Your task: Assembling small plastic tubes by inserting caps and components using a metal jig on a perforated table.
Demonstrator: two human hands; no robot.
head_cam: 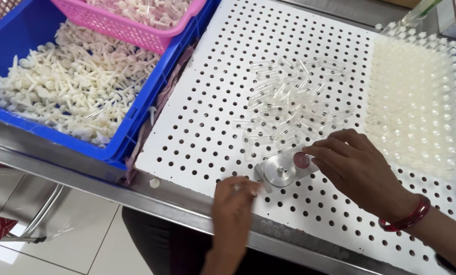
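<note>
My left hand (pixel 233 206) rests at the near edge of the white perforated board (pixel 207 102), fingers pinched around a small white plastic piece. My right hand (pixel 352 165), with a red bangle on the wrist, hovers just right of a small round metal fixture (pixel 280 170) on the board, its fingertips touching the fixture's pink-topped part (pixel 301 160). A loose pile of clear plastic tubes (pixel 289 99) lies just beyond the fixture.
A blue bin (pixel 136 109) of white plastic stems (pixel 65 91) sits at the left, with a pink basket (pixel 131 28) of similar parts above it. A block of upright assembled white pieces (pixel 416 97) fills the board's right side. A metal table edge (pixel 85 175) runs along the front.
</note>
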